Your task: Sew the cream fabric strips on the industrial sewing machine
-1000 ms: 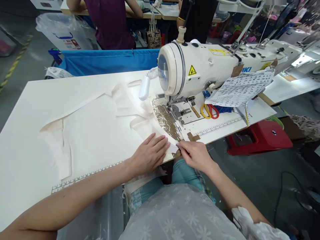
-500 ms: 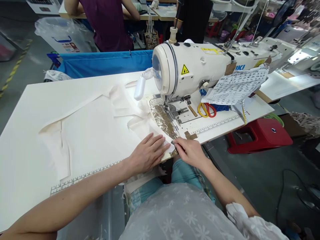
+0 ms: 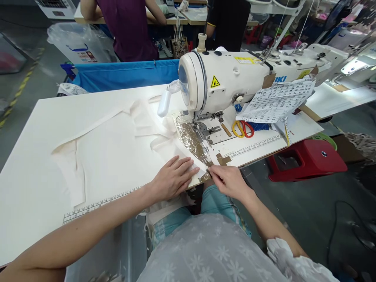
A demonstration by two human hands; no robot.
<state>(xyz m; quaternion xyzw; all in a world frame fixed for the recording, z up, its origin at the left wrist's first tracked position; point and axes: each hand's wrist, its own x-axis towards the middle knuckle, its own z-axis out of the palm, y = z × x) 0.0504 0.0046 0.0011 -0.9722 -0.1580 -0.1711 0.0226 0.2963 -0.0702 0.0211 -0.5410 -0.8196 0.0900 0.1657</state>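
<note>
My left hand lies flat, fingers spread a little, on the near end of a long white fabric piece at the table's front edge. At the strip's tip, my right hand is closed in a pinch; a small dark item shows at its fingertips, too small to name. The fabric runs back beside the sewing machine and curves left across the white table. Shiny brown tape covers the surface between the fabric and the needle area.
Yellow and red scissors lie right of the needle, below a hanging written sheet. A red stool stands to the right. Behind the blue cloth trough are a person in purple and another in black.
My right hand has moved slightly right and toward me, away from my left hand, which stays nearly in place on the fabric. The view has shifted a little.
</note>
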